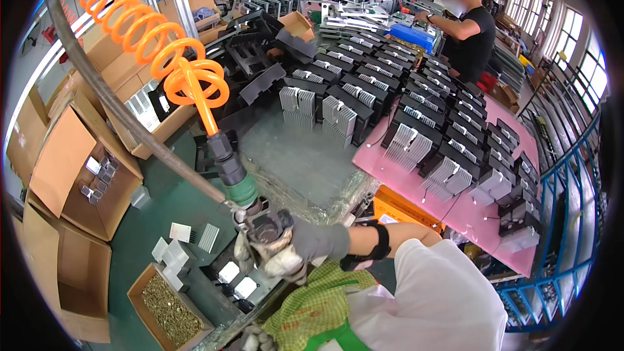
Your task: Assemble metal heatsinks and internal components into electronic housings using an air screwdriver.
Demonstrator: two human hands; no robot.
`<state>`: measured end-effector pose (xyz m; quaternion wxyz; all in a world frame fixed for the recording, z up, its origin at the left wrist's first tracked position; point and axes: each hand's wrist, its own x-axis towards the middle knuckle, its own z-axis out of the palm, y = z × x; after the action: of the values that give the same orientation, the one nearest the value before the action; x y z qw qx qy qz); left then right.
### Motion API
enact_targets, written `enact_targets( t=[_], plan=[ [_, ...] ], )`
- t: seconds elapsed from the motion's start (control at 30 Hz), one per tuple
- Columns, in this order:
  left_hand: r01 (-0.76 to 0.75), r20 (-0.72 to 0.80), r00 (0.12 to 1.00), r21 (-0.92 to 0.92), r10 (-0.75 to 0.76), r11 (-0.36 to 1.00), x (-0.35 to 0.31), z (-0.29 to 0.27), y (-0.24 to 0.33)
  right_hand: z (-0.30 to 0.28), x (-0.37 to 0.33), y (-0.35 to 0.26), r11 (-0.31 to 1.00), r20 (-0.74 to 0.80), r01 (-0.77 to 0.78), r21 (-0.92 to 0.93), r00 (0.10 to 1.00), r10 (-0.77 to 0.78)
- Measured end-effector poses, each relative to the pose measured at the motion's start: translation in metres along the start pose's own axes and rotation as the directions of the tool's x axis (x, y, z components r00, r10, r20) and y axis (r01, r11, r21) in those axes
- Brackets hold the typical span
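The right hand [286,250], in a grey glove, wraps its fingers tight around the pneumatic screwdriver [250,218], which stands nearly upright over the green bench [156,214], orange coiled hose [162,52] rising up-left. Left hand is hidden; its fingers cannot be told.

Black finned heat sinks [416,117] on pink mat [468,211], cardboard boxes [71,175], box w/ screws [170,309], co-worker [469,29]

Factory assy line: heatsink rows [416,101], cartons [62,156], air hose [149,39].
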<state>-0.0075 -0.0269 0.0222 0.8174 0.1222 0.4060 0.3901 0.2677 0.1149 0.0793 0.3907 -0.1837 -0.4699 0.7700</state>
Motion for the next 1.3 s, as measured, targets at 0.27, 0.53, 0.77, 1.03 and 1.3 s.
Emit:
enact_targets(
  t=[0.27,0.53,0.77,1.03,1.3],
  plan=[
    [0.084,-0.051,0.996,0.172,-0.076,0.982,0.036,0.009,-0.024,0.06,0.018,0.025,0.962,-0.06,0.225,-0.158,0.97,-0.237],
    [0.065,0.24,0.97,-0.181,-0.02,0.981,0.05,0.016,-0.02,0.059,-0.006,0.037,0.985,-0.083,0.024,0.169,0.996,-0.01],
    [-0.006,0.289,0.957,-0.095,0.034,0.995,0.058,0.031,-0.02,0.052,-0.015,0.034,0.996,-0.07,0.08,0.027,0.995,-0.078],
    [0.054,0.193,0.981,-0.126,-0.029,0.991,0.064,0.035,-0.022,0.057,-0.012,0.022,0.983,-0.1,0.17,-0.076,0.979,-0.177],
    [-0.016,0.258,0.965,-0.097,0.04,0.995,0.069,0.03,-0.024,0.057,-0.011,0.029,0.979,-0.133,0.184,-0.089,0.972,-0.195]
  ],
)
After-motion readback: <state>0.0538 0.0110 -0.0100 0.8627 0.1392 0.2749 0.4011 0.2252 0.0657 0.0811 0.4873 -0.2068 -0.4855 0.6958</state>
